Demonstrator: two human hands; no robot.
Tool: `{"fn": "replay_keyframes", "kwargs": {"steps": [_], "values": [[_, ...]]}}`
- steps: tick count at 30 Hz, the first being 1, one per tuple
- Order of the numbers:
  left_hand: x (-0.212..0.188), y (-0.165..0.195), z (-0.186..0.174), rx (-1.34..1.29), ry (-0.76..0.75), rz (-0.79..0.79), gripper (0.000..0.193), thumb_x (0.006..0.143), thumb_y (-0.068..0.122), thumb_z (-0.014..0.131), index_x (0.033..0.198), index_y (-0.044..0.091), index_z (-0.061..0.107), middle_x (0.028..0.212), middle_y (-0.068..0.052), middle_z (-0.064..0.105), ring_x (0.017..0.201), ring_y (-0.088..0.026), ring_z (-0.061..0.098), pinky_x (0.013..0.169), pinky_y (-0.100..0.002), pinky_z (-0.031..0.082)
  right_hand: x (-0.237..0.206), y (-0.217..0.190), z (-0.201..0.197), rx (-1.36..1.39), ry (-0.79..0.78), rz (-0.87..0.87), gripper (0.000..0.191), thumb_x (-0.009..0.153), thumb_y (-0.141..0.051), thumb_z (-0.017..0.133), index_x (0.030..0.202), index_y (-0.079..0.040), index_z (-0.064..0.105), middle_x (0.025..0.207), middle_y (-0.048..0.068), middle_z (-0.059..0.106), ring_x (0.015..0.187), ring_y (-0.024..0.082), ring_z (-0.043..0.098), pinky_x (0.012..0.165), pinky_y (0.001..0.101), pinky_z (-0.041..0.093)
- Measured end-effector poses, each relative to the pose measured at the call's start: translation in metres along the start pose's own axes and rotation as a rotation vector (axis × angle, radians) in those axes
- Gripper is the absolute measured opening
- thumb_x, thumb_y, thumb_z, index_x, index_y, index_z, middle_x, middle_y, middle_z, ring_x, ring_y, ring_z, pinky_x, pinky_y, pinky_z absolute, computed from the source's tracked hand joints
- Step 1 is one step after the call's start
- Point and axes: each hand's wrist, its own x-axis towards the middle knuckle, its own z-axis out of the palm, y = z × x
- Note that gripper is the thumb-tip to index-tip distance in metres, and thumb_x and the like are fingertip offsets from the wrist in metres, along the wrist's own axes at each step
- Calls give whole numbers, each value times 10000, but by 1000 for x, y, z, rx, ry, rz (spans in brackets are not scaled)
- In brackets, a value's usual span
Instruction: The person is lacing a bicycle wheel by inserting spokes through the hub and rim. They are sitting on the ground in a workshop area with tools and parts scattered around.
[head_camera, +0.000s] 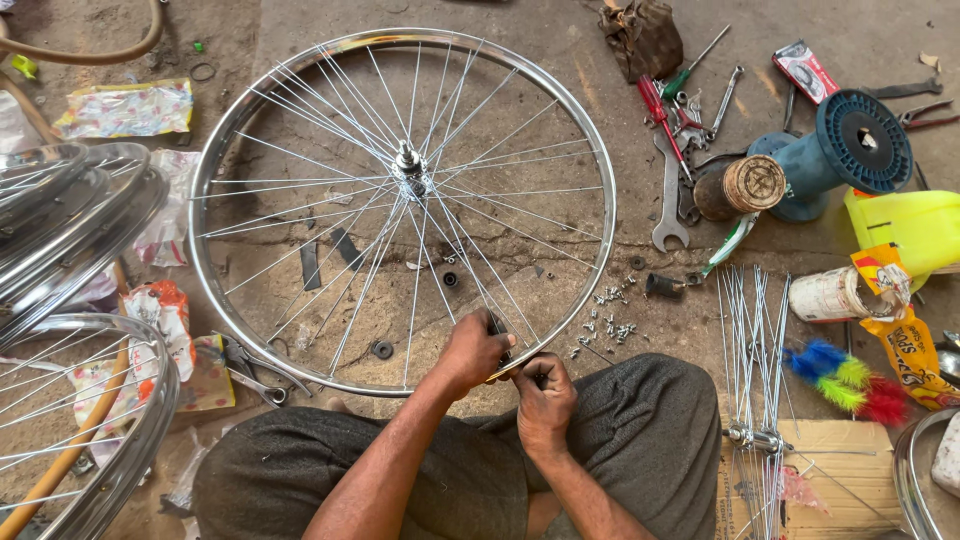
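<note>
A chrome bicycle wheel rim with thin steel spokes and a centre hub lies flat on the dirt floor in front of my crossed legs. My left hand is closed around a small dark tool at the rim's near edge, pressed among the spokes. My right hand pinches the rim just to the right of it, the fingers curled on the metal. Small spoke nipples lie scattered on the ground right of the rim.
Stacked chrome rims sit at left. Loose spokes lie at right beside a cardboard sheet. Spanners, screwdrivers, a blue spool, a yellow container, a tin and bright feathers crowd the upper right. Pliers rest near my left knee.
</note>
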Motion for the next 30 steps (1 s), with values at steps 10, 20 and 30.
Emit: {"fn": "replay_keyframes", "kwargs": {"steps": [10, 20, 30], "values": [[0, 0, -1, 26, 3, -15, 200, 979, 213, 650, 1009, 31, 570, 876, -98, 622, 714, -162, 606, 614, -317, 568, 5, -5, 0, -14, -24, 23, 134, 853, 41, 752, 911, -32, 656, 837, 46, 693, 783, 128, 696, 734, 297, 650], [6, -7, 1, 22, -5, -42, 237, 1002, 248, 617, 1046, 15, 600, 912, -111, 643, 751, -173, 612, 686, -333, 576, 22, -27, -7, -214, -36, 335, 279, 734, -102, 890, 883, -58, 658, 841, 49, 714, 762, 138, 685, 759, 308, 643], [5, -3, 3, 94, 391, 200, 264, 922, 149, 681, 1121, -2, 595, 955, -123, 711, 847, -226, 713, 756, -358, 612, 33, -29, -13, -4, -112, 285, 231, 719, -88, 896, 805, -76, 681, 748, 25, 697, 653, 101, 614, 619, 287, 587]]}}
